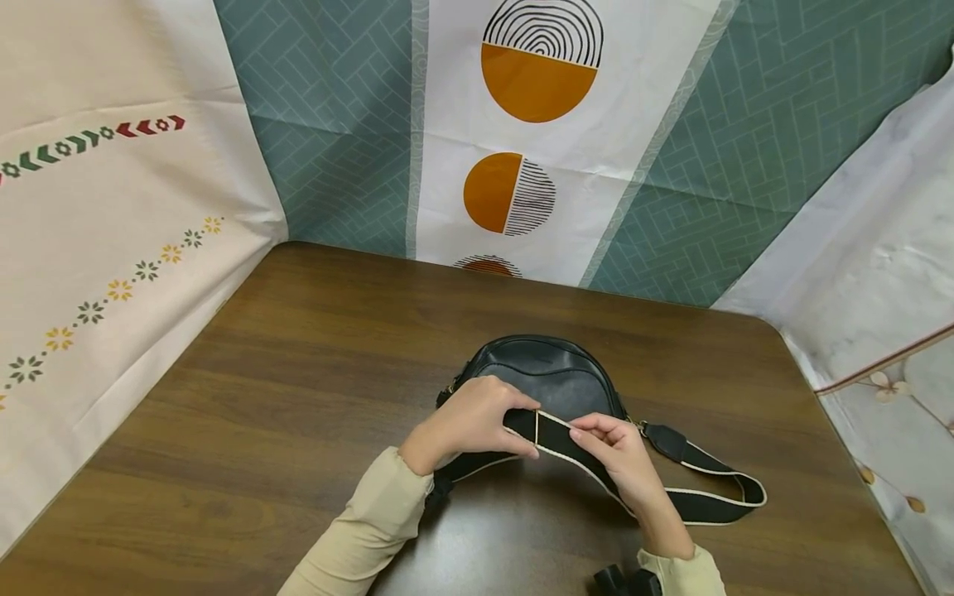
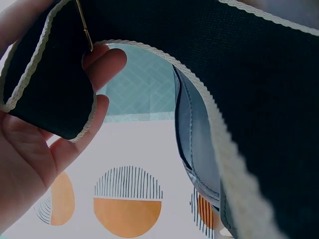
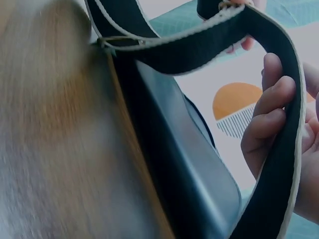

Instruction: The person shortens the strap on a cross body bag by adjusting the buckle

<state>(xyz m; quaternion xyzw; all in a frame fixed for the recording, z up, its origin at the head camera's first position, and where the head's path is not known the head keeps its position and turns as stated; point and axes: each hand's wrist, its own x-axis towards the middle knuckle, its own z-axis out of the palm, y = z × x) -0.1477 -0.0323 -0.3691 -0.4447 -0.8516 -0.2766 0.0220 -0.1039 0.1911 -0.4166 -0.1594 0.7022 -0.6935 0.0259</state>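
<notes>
A black handbag (image 1: 547, 364) with a rounded top lies on the table, partly behind the hands. Its wide black strap (image 1: 570, 443) has cream edges and is raised in front of the bag. My left hand (image 1: 477, 424) grips the strap beside a thin gold slider buckle (image 1: 536, 428). In the left wrist view, its fingers (image 2: 107, 69) curl behind the strap. To the right of the buckle, my right hand (image 1: 619, 455) pinches the strap between thumb and fingers. The right wrist view shows the band running through the right hand (image 3: 271, 114).
The strap's loose loop (image 1: 745, 492) lies to the right on the brown wooden table (image 1: 298, 372), with a dark leather end tab (image 1: 666, 441) by the bag. Patterned cloth (image 1: 335, 149) hangs along the back and both sides. A black device (image 1: 626, 581) sits by the right wrist.
</notes>
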